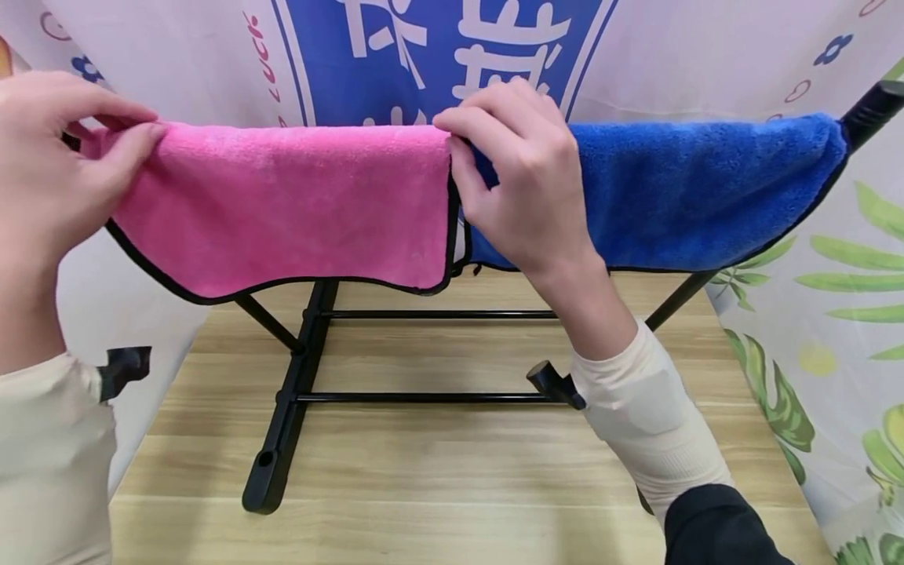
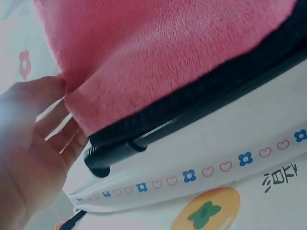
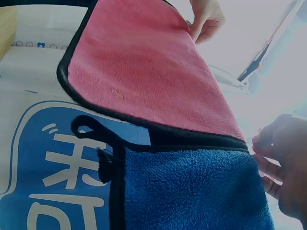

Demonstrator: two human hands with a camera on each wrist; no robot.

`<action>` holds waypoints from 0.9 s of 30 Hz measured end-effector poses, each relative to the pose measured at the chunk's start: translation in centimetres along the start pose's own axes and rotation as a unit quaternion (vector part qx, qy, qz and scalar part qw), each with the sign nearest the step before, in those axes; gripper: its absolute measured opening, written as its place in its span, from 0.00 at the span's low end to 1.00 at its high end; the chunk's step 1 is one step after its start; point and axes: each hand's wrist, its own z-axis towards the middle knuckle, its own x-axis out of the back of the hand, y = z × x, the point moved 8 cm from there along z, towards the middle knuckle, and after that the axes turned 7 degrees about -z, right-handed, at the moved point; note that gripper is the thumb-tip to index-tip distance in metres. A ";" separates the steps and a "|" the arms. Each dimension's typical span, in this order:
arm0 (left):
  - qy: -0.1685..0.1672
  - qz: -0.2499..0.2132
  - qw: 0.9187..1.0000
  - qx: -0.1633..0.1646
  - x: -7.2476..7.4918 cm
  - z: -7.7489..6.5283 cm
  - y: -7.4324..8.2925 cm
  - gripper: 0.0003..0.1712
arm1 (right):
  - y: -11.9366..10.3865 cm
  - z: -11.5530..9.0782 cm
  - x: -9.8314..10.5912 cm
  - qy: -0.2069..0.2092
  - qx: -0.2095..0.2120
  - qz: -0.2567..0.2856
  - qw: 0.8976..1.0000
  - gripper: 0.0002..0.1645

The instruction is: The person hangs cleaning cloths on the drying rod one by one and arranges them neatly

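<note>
A pink towel (image 1: 282,208) with black edging hangs folded over the top bar of a black rack (image 1: 271,439). My left hand (image 1: 60,157) pinches its upper left end between thumb and fingers. At its upper right corner my right hand (image 1: 526,169) pinches the fold, thumb below the forefinger. A blue towel (image 1: 685,192), also edged in black, drapes over the bar to the right, partly behind my right hand. In the right wrist view, the blue towel (image 3: 196,187) has a black loop (image 3: 91,127) at its corner. The capped bar end (image 2: 103,163) shows beside my left fingers.
The rack stands on a wood-grain table (image 1: 438,486), its feet joined by two thin crossbars (image 1: 431,397). Behind hangs a white printed curtain (image 1: 650,63) with a blue panel (image 1: 332,55). Leaf-patterned cloth (image 1: 847,314) covers the right side.
</note>
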 end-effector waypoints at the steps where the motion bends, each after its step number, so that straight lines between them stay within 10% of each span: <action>1: 0.000 -0.007 1.000 -0.007 0.1 -0.2 -0.1 0.16 | -0.1 -0.2 0.2 0.007 0.002 0.006 1.000 0.12; 13: 0.020 -0.045 0.998 -0.041 0.8 -1.8 -0.7 0.16 | 0.0 -2.5 -0.3 -0.068 -0.077 0.015 0.995 0.13; 27: 0.140 0.010 0.973 0.184 2.5 -5.5 -5.1 0.12 | 0.4 -3.5 -0.9 -0.049 -0.147 0.046 0.987 0.17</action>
